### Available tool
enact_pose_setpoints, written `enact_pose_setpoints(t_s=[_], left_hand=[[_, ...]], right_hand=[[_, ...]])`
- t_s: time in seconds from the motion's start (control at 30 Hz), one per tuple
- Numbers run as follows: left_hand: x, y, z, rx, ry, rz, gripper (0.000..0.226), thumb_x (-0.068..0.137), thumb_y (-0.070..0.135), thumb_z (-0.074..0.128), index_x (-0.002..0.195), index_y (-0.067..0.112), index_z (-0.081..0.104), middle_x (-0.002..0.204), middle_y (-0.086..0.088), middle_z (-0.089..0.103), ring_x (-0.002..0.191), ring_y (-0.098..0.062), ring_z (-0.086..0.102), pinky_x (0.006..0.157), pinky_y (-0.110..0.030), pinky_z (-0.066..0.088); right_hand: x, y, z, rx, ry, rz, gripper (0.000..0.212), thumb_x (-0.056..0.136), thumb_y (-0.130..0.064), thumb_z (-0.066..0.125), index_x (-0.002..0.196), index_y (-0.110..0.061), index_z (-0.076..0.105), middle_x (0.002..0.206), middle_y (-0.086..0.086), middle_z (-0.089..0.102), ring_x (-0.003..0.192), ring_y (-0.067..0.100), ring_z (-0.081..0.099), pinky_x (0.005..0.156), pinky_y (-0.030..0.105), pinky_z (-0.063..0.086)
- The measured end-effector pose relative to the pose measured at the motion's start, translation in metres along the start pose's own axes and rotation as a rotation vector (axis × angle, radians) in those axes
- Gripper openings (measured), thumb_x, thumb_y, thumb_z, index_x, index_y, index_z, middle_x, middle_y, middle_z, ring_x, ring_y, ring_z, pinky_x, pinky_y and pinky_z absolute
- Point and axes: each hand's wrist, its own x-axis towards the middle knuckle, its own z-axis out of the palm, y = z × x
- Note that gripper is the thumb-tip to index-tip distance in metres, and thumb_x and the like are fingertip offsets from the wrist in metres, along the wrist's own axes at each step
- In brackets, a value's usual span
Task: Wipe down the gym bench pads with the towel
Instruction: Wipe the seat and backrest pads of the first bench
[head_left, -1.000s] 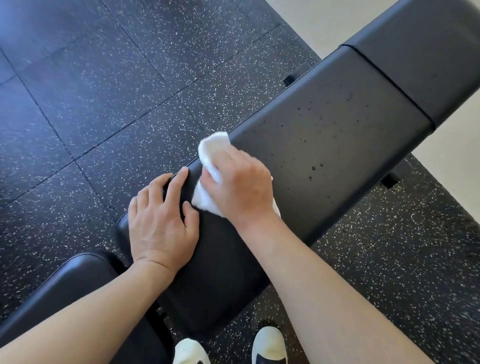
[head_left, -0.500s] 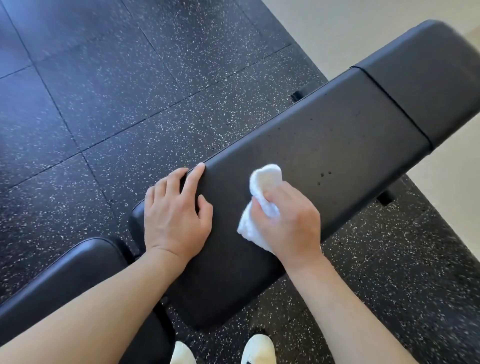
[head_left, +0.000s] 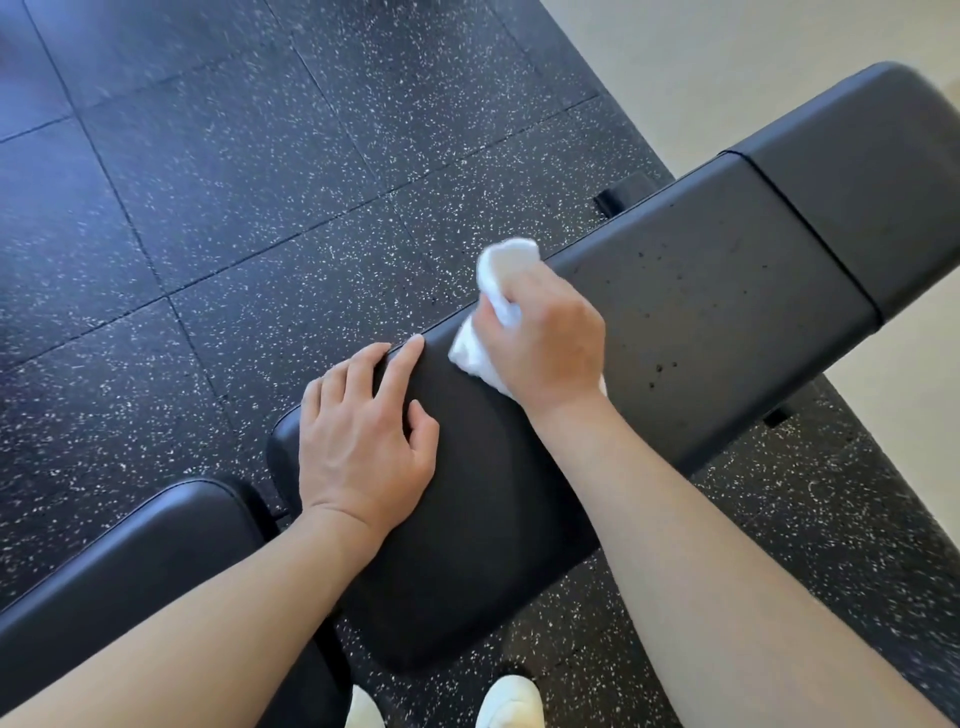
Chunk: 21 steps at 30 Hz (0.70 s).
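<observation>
Head view, sole view. Long bench pad, black, running from the near end toward the far right; seam to the far pad section; separate seat pad at lower left. Towel, white, bunched, lying on the long pad at its left edge, roughly mid-length. Right hand pressing down on the towel, fingers curled round the wad, cloth bulging out ahead of the fingertips and trailing beneath the palm toward the wrist. Left hand flat on the near end of the pad, fingers straight and slightly spread, fingertips over the left edge, holding nothing, apparently bracing. Droplets dotted on the pad beyond the towel. Step judged: wiping mid-pad, near end seemingly done. Next move likely calling for strokes onward over the droplets toward the seam, pressure kept even. Speckled rubber floor; white shoes at bottom.
</observation>
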Motion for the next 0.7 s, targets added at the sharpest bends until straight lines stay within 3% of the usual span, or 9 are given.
enact_pose_setpoints(t_s=[0.17,0.3,0.4,0.53,0.7], left_hand=[[0.001,0.001,-0.001,0.001,-0.011,-0.001,0.061,0.092,0.036,0.044,0.152,0.027,0.052,0.142,-0.005,0.057,0.122,-0.035,0.053,0.112,-0.047,0.034],[0.000,0.001,-0.001,0.000,-0.013,-0.005,0.062,0.091,0.037,0.043,0.153,0.030,0.050,0.143,-0.004,0.056,0.123,-0.034,0.052,0.113,-0.050,0.034],[0.001,0.001,0.000,0.001,-0.028,-0.007,0.064,0.091,0.037,0.043,0.154,0.030,0.049,0.144,-0.004,0.055,0.124,-0.034,0.052,0.113,-0.050,0.034],[0.000,0.001,0.000,-0.003,-0.010,0.001,0.063,0.091,0.034,0.045,0.153,0.028,0.050,0.143,-0.005,0.056,0.123,-0.034,0.053,0.114,-0.050,0.035],[0.000,0.001,0.000,0.007,-0.017,-0.005,0.063,0.091,0.034,0.046,0.154,0.028,0.050,0.144,-0.004,0.056,0.123,-0.035,0.054,0.113,-0.052,0.037]], right_hand=[[0.030,-0.011,0.012,0.019,-0.074,0.015,0.018,0.066,-0.017,0.074,0.063,-0.012,0.057,0.061,0.008,0.059,0.049,0.034,0.056,0.047,0.030,0.037],[-0.007,-0.014,-0.003,0.050,-0.042,0.024,0.013,0.069,-0.014,0.070,0.072,-0.014,0.057,0.066,0.005,0.057,0.056,0.035,0.054,0.049,0.037,0.046],[-0.066,-0.014,-0.031,0.066,-0.060,-0.047,0.010,0.074,-0.016,0.066,0.073,-0.015,0.056,0.068,0.002,0.052,0.057,0.030,0.048,0.050,0.040,0.043],[-0.128,-0.004,-0.072,0.106,-0.155,-0.187,0.026,0.090,-0.019,0.061,0.066,-0.015,0.053,0.067,-0.002,0.041,0.059,0.022,0.037,0.051,0.040,0.037],[-0.097,0.010,-0.055,0.117,-0.132,-0.287,0.017,0.081,-0.015,0.069,0.069,-0.014,0.057,0.068,0.000,0.045,0.060,0.025,0.043,0.052,0.042,0.042]])
